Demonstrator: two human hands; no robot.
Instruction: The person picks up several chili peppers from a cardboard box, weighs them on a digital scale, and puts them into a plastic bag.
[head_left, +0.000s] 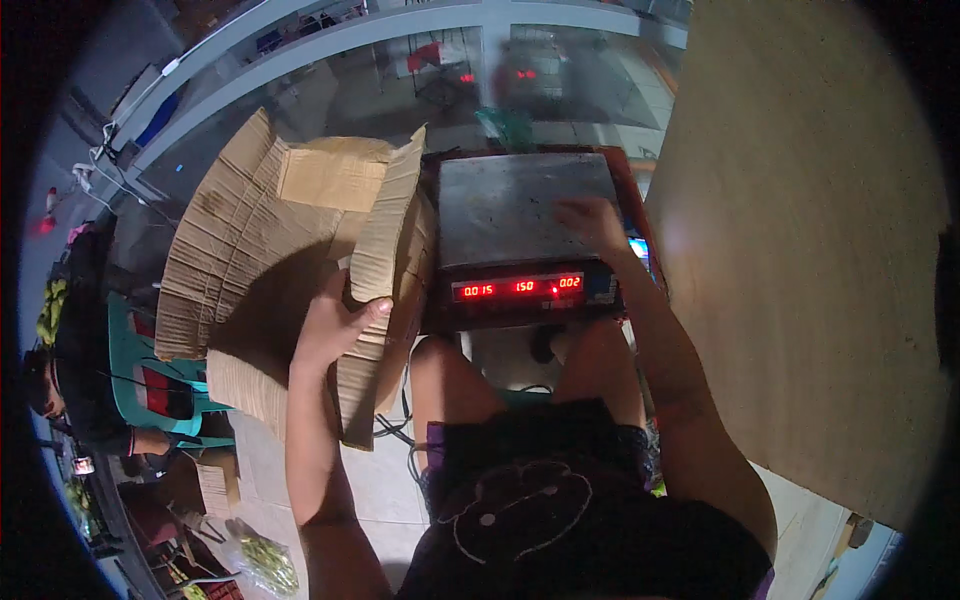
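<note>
An open corrugated cardboard box (259, 240) stands before me on the left, its flaps spread outward. My left hand (330, 322) grips the box's right-hand flap, thumb on the near face and fingers on the inner side. The box's interior is in deep shadow. To the right is a digital weighing scale with a flat metal platform (517, 202) and a red-lit number display (517, 289). Over the right part of that platform hovers or rests my right hand (589, 221); its fingers are blurred, and whether they hold a tiny thing is unclear.
A large wooden panel (795, 247) rises close on my right. Behind the scale lies a green plastic bag (506, 127) near a glass partition. At left are a teal plastic chair (150, 375) and a person in dark clothing (82, 337). A clear bag of green produce (266, 562) sits lower left.
</note>
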